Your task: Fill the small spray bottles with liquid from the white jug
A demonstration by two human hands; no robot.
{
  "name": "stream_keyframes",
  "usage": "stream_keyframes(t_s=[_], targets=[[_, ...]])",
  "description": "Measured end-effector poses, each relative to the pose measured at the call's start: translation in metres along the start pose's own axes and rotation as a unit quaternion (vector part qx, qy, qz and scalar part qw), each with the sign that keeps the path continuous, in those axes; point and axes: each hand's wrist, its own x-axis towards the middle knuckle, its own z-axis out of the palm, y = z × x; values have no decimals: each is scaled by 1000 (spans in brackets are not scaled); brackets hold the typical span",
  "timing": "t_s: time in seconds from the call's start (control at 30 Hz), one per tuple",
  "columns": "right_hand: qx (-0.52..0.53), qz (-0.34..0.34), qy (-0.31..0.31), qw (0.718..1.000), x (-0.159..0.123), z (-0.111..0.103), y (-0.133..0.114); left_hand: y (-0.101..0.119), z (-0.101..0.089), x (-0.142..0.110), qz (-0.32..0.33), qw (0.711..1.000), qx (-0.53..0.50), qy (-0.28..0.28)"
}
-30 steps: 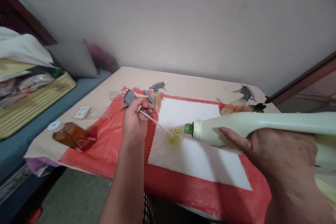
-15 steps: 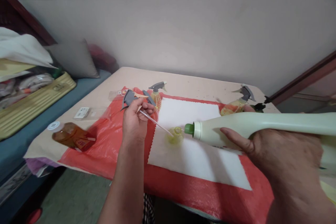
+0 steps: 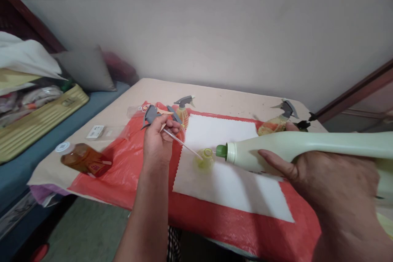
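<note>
My left hand is closed around a grey trigger sprayer head. Its thin clear tube slants down to the small yellow-green bottle; whether the tip touches it I cannot tell. That small bottle stands uncapped on a white cloth. In my right hand is a large pale green jug, gripped and tipped nearly level. The jug's green spout points at the small bottle's mouth, with a faint thin streak between them.
A spray bottle stands behind my left hand, and another spray bottle leans at the right. A bottle of amber liquid lies tilted at the left, near a small white box. Red plastic sheeting covers the table's front.
</note>
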Motion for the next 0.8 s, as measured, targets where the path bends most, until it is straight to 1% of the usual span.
stream_keyframes(t_s=[0.23,0.47,0.8], targets=[[11,1,-19,1000,1,-4,0,-1,0,0,3,1000,13,-8],[5,3,-29,1000,2,-8,0,0,1,-1,4,1000,14,-3],[7,5,-21,1000,1,-7,2,0,0,0,3,1000,1,-6]])
